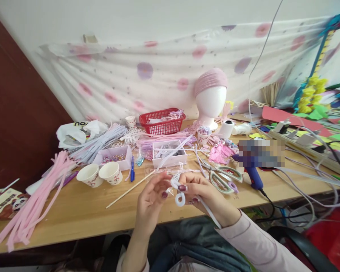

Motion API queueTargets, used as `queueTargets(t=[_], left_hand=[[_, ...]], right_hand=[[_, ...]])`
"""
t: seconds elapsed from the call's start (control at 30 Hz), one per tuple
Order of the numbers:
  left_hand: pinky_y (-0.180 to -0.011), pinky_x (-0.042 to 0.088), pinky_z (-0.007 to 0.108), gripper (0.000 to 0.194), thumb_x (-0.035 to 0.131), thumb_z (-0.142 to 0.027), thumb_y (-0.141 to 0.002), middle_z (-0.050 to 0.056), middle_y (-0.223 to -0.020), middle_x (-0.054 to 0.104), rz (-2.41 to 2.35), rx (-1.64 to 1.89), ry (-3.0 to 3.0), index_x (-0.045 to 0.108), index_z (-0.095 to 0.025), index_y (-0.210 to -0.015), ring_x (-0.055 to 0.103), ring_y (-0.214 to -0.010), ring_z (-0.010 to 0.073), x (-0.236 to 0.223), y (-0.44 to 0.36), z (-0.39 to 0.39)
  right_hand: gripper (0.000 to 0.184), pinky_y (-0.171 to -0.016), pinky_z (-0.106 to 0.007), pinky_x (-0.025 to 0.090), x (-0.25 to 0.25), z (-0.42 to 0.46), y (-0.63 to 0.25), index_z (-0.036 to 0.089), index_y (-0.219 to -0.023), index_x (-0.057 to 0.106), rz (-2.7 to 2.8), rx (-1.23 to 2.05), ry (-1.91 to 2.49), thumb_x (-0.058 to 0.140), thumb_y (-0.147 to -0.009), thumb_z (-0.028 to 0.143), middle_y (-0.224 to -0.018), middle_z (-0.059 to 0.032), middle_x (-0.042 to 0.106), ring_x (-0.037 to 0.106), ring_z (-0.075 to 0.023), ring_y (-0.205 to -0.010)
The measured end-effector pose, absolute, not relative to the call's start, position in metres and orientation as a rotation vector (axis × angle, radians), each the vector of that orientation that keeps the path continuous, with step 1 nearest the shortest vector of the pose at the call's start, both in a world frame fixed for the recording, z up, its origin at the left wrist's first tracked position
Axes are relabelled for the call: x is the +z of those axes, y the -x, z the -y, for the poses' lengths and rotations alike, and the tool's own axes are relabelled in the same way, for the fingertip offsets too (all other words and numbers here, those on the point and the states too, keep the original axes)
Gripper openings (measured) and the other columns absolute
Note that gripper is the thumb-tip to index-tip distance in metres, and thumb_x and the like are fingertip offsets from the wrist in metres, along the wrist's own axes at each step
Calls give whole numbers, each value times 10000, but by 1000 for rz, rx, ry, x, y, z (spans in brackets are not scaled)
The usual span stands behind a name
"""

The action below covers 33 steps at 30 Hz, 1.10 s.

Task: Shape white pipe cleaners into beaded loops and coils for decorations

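My right hand (202, 190) pinches a white pipe cleaner (180, 200) between thumb and fingers. The pipe cleaner is bent into a small round loop below the fingertips, and its long tail runs down along my right wrist. Silvery beads (176, 176) show at the top of the bent piece. My left hand (151, 198) is curled against the left side of the same piece, its fingertips at the beaded part; their exact hold is partly hidden. Just beyond my right hand lie scissors (220, 181) with pale green handles. A thin wooden stick (127, 192) lies left of my left hand.
Paper cups (111, 173), a lilac bead box (127, 156), a blue pen (132, 172) and pink pipe cleaners (35, 204) lie left. Behind are a red basket (162, 126) and a foam head (211, 102). A blue glue gun (253, 176) and cables lie right.
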<state>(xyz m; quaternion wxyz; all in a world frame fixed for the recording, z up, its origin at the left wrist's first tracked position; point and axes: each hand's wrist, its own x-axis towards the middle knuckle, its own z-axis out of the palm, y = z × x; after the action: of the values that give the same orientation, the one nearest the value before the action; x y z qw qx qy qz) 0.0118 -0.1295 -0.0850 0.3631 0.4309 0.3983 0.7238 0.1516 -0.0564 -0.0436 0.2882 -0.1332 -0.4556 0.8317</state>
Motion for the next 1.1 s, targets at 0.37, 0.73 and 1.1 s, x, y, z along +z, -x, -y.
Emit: queueTargets(t=[0.37,0.73,1.1], left_hand=[[-723,497,298,240,400,-145,-957,61,-831,687,-1355,1222,-2926,624,-213,-1007,629,-753,189,-23,18,126],[-576,408,240,170,458,-133,-900,5,-663,597,-1321,1084,-2500,555,-190,-772,542,-606,133,-16,16,123],[-341,281,176,208,491,-265,-815,-84,-442,424,-1560,690,-1499,447,-214,-618,407,-341,79,-8,11,115]], right_hand=[[199,-470,-199,266,-41,52,-161,152,-675,584,1304,2376,391,756,-689,251,-482,67,454,334,-58,-440],[271,-479,-220,195,-31,50,-163,162,-669,524,1706,2006,377,698,-795,327,-535,76,396,281,-63,-486],[236,-568,-286,308,-42,70,-160,194,-689,490,2443,188,213,426,-879,70,-634,-23,518,423,-159,-598]])
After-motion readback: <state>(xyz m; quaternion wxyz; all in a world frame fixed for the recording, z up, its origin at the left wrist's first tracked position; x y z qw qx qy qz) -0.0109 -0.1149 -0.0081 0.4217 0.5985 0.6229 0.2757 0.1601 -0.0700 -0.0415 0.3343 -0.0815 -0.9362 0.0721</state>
